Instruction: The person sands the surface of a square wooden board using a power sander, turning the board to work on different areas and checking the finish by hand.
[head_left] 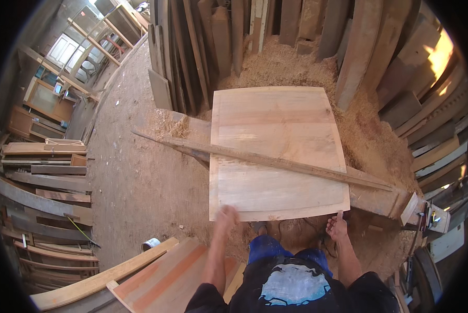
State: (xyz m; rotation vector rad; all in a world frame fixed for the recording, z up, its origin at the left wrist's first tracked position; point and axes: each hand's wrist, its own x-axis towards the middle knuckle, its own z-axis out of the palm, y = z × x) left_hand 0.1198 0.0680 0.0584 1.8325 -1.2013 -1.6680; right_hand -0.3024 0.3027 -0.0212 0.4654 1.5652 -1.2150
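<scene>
A pale wooden panel (275,193) with a narrow border lies flat on a bench, one near corner by each of my hands. Diagonally across it rests a long, thin wooden strip (291,165), sticking out past both sides. My left hand (227,215) is at the panel's near edge, close to the left corner; motion blurs its fingers, so their grip is unclear. Below the near right corner is my right hand (337,227), its fingers apart and nothing visible in them, one fingertip close to or touching the edge.
A wooden bench (374,201) supports the panel, with small tools (433,216) at its right end. Upright boards (223,41) and wood shavings (281,65) lie beyond. Stacked planks (57,182) line the left side; another panel (166,279) and a white tub (151,243) are near left.
</scene>
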